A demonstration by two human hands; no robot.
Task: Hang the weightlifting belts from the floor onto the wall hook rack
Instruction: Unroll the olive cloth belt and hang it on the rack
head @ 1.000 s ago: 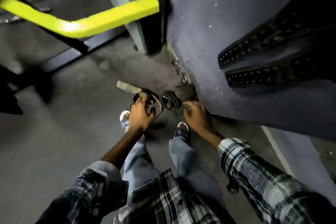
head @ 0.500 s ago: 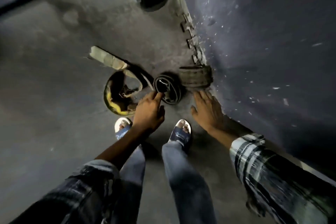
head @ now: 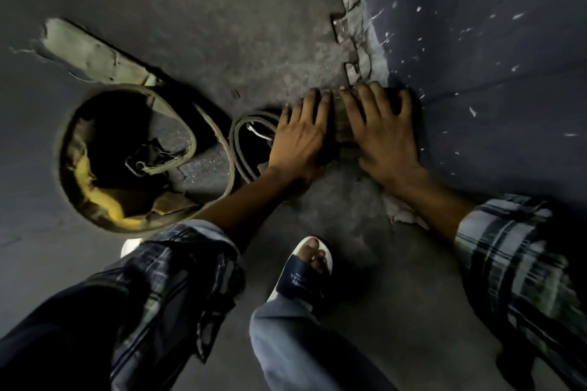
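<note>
Head view. The person is bending over the floor [head: 260, 25] at the foot of the wall [head: 492, 57].

The left hand [head: 300, 140] and right hand [head: 382, 130] are both lying on a rolled belt [head: 341, 124] that is sitting on the floor right against the wall. Most of the roll is hidden under the hands; only a dark strip is showing between them.

- Left hand: fingers are reaching over the roll's left side, tips at its far edge. Whether they are curling round it cannot be told.
- Right hand: fingers are spread and bending over the top and right side of the roll, thumb toward the gap.

A dark coiled belt [head: 241, 143] with a metal buckle inside is lying on the floor just beside the left hand, touching its outer edge. Further left, a large worn belt [head: 95, 197] with torn yellow padding is standing in an open loop, its frayed tail [head: 92, 54] trailing away over the floor.

A sandalled foot [head: 301, 270] is standing near the hands. Plaid sleeves are covering both forearms.
</note>
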